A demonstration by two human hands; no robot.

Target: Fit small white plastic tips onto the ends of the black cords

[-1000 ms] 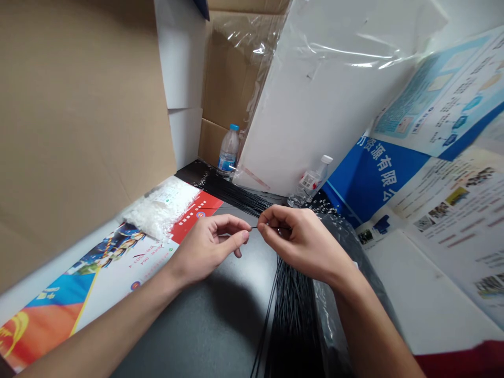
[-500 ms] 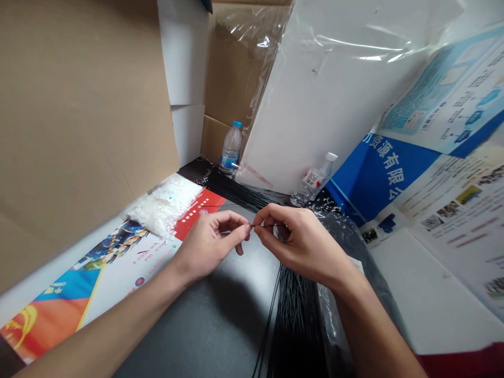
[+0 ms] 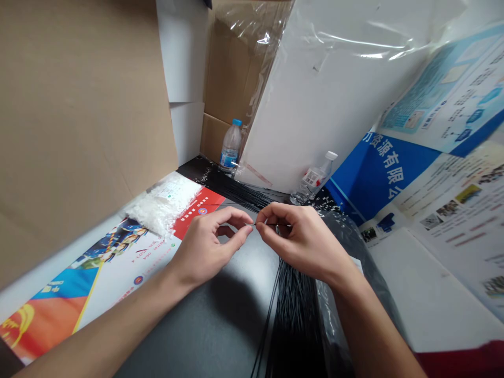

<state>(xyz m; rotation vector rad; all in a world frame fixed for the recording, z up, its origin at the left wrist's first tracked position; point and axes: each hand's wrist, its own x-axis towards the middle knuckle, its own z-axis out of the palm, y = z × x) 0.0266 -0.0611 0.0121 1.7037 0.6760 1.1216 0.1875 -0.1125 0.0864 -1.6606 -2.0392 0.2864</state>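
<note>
My left hand (image 3: 207, 241) and my right hand (image 3: 301, 236) meet fingertip to fingertip above the dark grey tabletop (image 3: 189, 325). Between my right thumb and index finger is a thin black wire (image 3: 272, 225), which runs back under the curled fingers. The left thumb and index finger pinch at the wire's tip; whatever small piece they hold there is too tiny to make out. Below my right hand lies a thick bundle of black wires (image 3: 297, 310), lengthwise towards me. A clear bag of small white pieces (image 3: 167, 202) rests left of my left hand.
More black wires (image 3: 240, 189) with white-tipped ends stretch along the back. Two plastic bottles, one blue-capped (image 3: 230, 147) and one white-capped (image 3: 317, 178), stand there. A cardboard panel (image 3: 86, 105) rises at left, a white board (image 3: 315, 94) behind. Printed sheets (image 3: 149, 262) cover the left side.
My left index finger has straightened slightly, and a small gap now shows between the two hands' fingertips. Both hands stay in nearly the same place.
</note>
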